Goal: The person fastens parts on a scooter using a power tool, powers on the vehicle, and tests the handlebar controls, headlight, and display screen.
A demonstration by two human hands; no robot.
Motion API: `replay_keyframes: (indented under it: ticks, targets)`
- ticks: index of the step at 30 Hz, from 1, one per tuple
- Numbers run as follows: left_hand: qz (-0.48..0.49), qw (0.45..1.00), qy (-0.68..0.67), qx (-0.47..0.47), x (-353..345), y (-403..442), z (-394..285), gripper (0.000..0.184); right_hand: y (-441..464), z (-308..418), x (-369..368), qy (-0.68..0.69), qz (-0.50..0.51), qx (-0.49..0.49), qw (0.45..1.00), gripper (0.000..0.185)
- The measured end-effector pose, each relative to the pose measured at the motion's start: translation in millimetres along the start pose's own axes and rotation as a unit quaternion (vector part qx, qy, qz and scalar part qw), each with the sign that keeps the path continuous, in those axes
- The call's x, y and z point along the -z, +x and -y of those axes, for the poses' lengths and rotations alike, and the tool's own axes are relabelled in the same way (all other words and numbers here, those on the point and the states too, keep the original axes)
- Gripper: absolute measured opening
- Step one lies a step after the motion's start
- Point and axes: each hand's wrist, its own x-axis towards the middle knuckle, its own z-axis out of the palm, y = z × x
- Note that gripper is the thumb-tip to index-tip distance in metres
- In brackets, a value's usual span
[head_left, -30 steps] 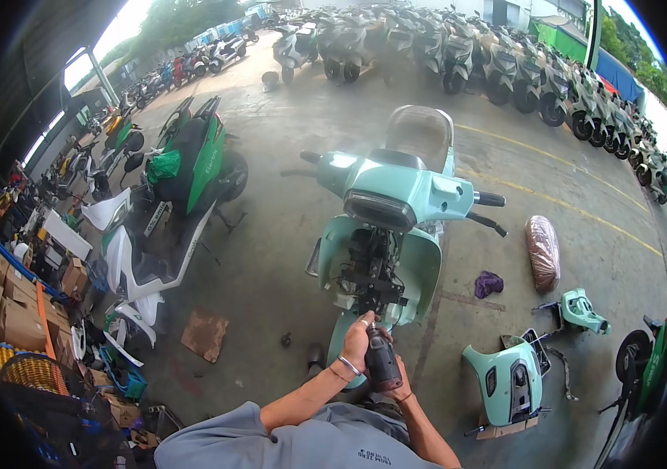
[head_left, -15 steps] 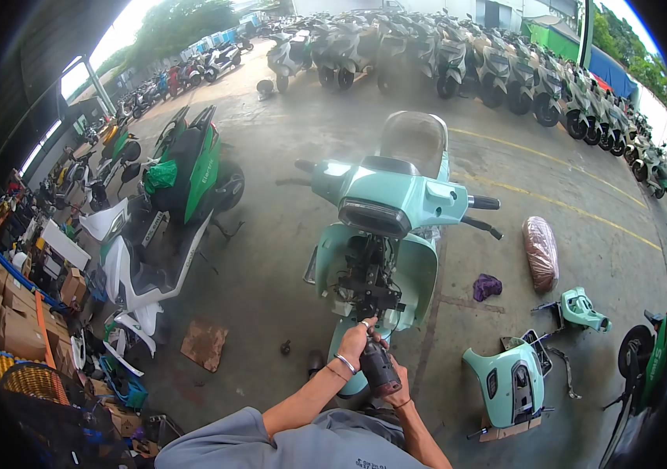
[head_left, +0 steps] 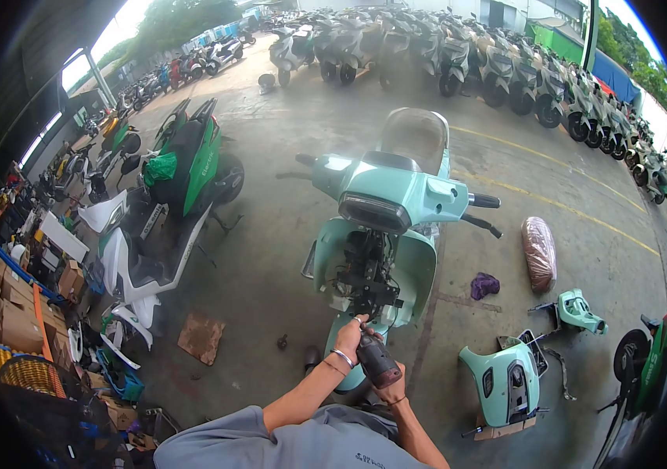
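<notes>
A mint-green scooter [head_left: 419, 268] stands upright in front of me, its front opened so that dark inner parts and wires [head_left: 372, 273] show. Below these parts, a dark power tool [head_left: 379, 361] points up toward them. My left hand [head_left: 349, 339] is closed around the tool's front end, close to the scooter's frame. Near the tool's rear, my right hand [head_left: 393, 384] grips it from the right, partly hidden behind the tool body. Whatever the tool's tip touches is hidden by my left hand.
A white and green scooter [head_left: 142, 258] stands at the left, beside shelves with cardboard boxes [head_left: 22, 324]. Mint body panels [head_left: 505, 379], a purple bag [head_left: 484, 285] and a wrapped pink bundle [head_left: 539, 254] lie at the right. Parked scooters [head_left: 498, 74] line the back.
The view has shifted slightly. Both hands remain on the tool, which has tilted a little, its rear end now slightly higher in view.
</notes>
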Motion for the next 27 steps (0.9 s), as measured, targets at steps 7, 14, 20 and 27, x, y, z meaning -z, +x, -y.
replay_keyframes:
  ticks: [7, 14, 20, 27]
  targets:
    - [-0.031, 0.999, 0.005, -0.015, 13, -4, 1, 0.027, -4, -4, -4, -0.021, 0.06, 0.029, 0.998, 0.026]
    - [-0.031, 0.999, 0.004, -0.016, 17, -6, 1, 0.025, -2, -4, -3, 0.066, 0.056, -0.045, 0.995, 0.027]
    - [-0.033, 0.999, 0.0, -0.02, 14, 1, 3, 0.025, 1, 24, 2, 0.029, 0.027, -0.055, 0.998, 0.037]
    - [-0.026, 1.0, -0.012, -0.007, 23, 6, 2, 0.025, -11, -24, -11, -0.017, 0.063, 0.008, 0.998, 0.049]
